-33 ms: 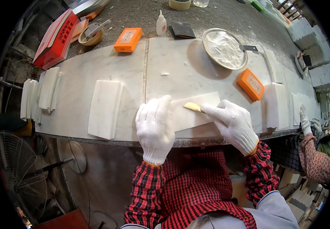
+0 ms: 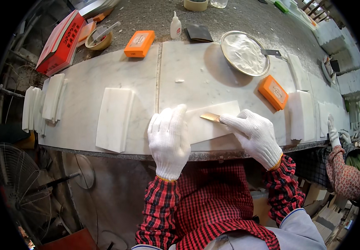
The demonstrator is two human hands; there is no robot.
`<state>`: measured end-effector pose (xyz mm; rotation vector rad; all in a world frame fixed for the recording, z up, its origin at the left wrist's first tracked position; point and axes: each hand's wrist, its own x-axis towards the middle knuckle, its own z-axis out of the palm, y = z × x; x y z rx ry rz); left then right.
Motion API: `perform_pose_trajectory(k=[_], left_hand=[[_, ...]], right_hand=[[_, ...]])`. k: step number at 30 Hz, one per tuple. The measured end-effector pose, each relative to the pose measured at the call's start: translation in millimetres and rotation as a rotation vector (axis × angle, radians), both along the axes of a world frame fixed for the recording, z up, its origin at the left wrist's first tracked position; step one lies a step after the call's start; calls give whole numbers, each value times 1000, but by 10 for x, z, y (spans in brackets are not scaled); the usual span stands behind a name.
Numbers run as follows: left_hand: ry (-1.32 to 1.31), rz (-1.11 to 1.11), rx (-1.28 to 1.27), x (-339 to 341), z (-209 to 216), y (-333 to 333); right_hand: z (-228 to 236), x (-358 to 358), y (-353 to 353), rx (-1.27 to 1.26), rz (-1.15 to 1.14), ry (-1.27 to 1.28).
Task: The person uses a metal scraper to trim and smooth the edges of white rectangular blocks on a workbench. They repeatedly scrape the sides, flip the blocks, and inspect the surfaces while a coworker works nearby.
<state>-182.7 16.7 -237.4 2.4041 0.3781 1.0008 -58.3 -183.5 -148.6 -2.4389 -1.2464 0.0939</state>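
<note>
A flat white stone tile (image 2: 207, 129) lies slantwise near the table's front edge. My left hand (image 2: 167, 133), in a white knit glove, grips its left end with the fingers close together; the fingertips cover that end. In my gloved right hand (image 2: 252, 130) is a putty knife (image 2: 210, 117), pinched by the handle. Its thin, shiny blade points left over the tile's upper surface; whether it touches the stone I cannot tell. Beyond the tile stands a round metal bowl (image 2: 245, 54) of white paste, with a flat dark-handled tool (image 2: 270, 52) across its rim.
Stacked white tiles (image 2: 113, 118) stand left of my hands, more (image 2: 301, 116) at right. Two orange boxes (image 2: 140, 43) (image 2: 273, 92), a squeeze bottle (image 2: 175, 27) and a dark folded sheet (image 2: 199, 33) lie around. A co-worker's gloved hand (image 2: 333, 132) is at far right.
The knife blade looks slightly turned, its shine darker than before. Both hands and the tile stay in place.
</note>
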Motion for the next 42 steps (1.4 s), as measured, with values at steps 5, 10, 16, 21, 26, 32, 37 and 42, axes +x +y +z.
perform_pose_trajectory(k=[5, 10, 16, 21, 26, 32, 37, 42], left_hand=[[7, 1, 5, 6, 2, -7], [-4, 4, -9, 12, 84, -13], [-20, 0, 5, 24, 74, -15], [-16, 5, 5, 24, 68, -20], [-6, -10, -14, 4, 26, -12], [5, -2, 27, 11, 76, -8], [-11, -7, 5, 23, 68, -18], [-27, -14, 42, 15, 51, -3]], right_hand=[[48, -23, -84, 93, -13, 38], [-55, -99, -124, 82, -42, 70], [-130, -113, -20, 122, -61, 41], [-127, -103, 44, 115, -40, -22], [-48, -81, -60, -15, -25, -37], [144, -2, -285, 164, -151, 165], [217, -101, -623, 82, -219, 134], [89, -119, -695, 107, -170, 105]])
